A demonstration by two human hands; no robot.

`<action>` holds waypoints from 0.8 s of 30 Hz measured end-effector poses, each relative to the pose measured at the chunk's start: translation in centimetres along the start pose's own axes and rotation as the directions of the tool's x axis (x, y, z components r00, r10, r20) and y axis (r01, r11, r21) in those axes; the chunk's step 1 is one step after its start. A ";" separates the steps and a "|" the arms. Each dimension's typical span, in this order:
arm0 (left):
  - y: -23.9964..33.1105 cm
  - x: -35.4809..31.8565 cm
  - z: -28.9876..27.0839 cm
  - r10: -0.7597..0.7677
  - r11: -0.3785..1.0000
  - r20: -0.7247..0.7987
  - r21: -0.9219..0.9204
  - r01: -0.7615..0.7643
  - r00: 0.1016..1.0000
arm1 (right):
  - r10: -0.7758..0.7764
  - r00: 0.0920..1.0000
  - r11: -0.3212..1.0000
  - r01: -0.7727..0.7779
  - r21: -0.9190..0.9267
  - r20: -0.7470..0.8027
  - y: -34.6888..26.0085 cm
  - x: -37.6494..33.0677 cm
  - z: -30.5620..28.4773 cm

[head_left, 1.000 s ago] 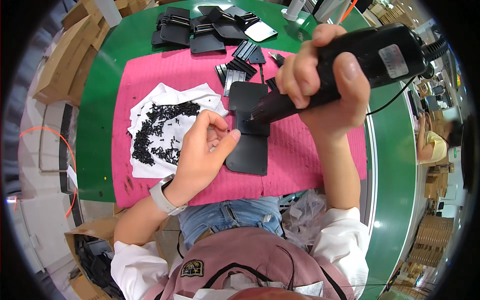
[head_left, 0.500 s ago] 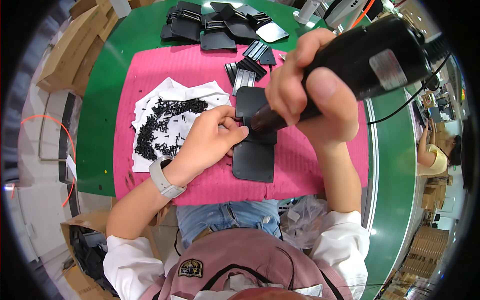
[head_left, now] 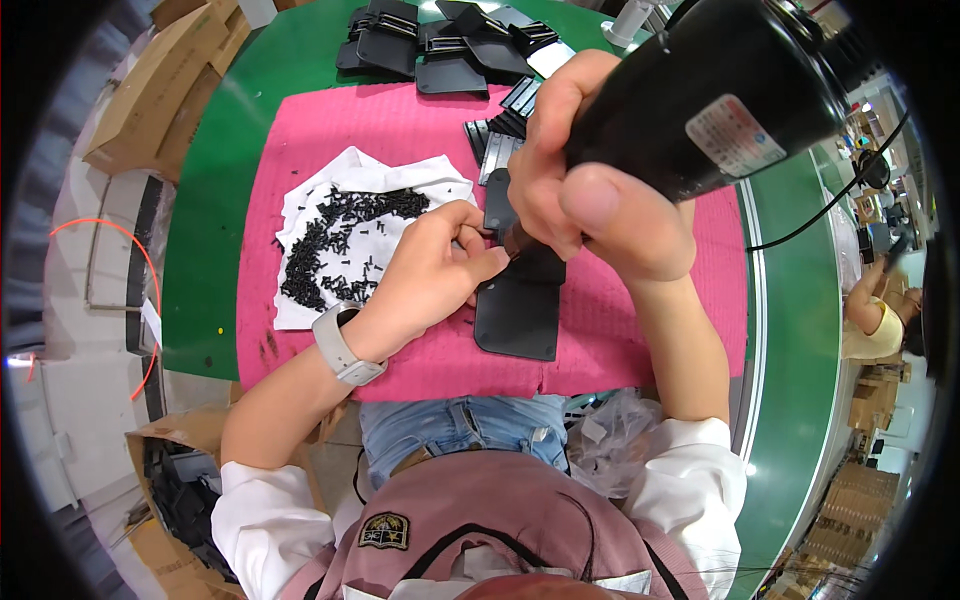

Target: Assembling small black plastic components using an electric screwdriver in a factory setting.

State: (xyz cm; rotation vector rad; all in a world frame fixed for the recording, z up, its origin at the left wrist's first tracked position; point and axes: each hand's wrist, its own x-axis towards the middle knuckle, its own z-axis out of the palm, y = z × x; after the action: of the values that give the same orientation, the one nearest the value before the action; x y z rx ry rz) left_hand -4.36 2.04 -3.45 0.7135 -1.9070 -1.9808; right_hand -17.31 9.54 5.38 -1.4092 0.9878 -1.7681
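Green surface (head_left: 205, 270) bears a pink mat (head_left: 600, 345); midway between its side edges lies a plate (head_left: 517, 320). Left hand (head_left: 425, 265), fingers bunched, overlaps the plate's left edge, hold unclear; right hand (head_left: 615, 220) wraps a driver (head_left: 680, 110).

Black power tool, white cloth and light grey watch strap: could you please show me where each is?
Black power tool (head_left: 695, 85): head view, middle of its visible body.
White cloth (head_left: 445, 178): head view, bare upper right part.
Light grey watch strap (head_left: 336, 347): head view, outer face of the band.
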 end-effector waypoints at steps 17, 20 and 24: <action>0.0 -1.9 0.5 0.232 0.964 -0.046 0.141 -0.224 0.972 | 0.038 0.840 0.995 -0.081 -0.056 -0.542 -4.6 -3.3 -7.1; -0.3 -2.0 0.8 0.288 0.951 0.001 0.119 -0.286 0.958 | 0.178 0.745 0.822 -0.472 -0.319 -0.642 -2.4 -6.4 -14.0; 0.6 -2.6 2.0 0.419 0.905 -0.123 -0.028 -0.425 0.900 | -0.172 0.876 -0.301 -0.483 -0.822 -0.451 -1.0 -9.6 -15.0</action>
State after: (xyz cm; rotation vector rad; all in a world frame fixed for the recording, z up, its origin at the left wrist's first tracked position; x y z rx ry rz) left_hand -3.37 5.07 -2.53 0.3476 -1.7523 -1.6728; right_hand -30.08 20.57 -0.42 -1.3648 3.2928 -0.5155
